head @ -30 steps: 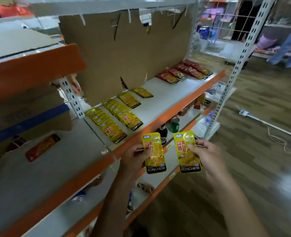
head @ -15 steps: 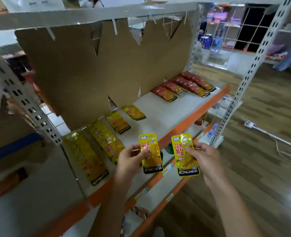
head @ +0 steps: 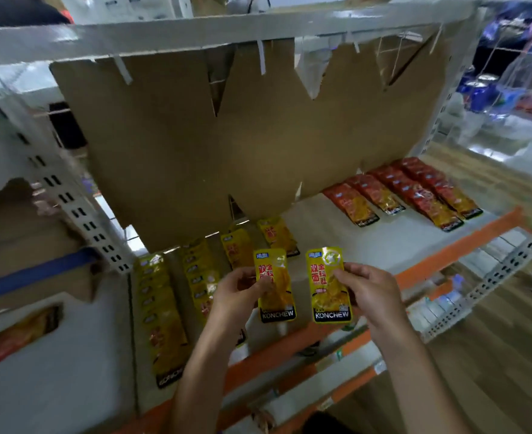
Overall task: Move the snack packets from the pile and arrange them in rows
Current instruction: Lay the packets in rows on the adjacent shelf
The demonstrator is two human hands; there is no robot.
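Pinching one yellow packet [head: 276, 285] by its edge, the left hand [head: 238, 291] is hovering at lower centre; the right hand [head: 369, 292] is gripping a second yellow packet [head: 330, 285] beside it. Behind them, yellow rows [head: 177, 292] are lying on the white shelf [head: 368, 242]. Farther right, red packets [head: 408, 191] are sitting under the cardboard backing [head: 227, 136].
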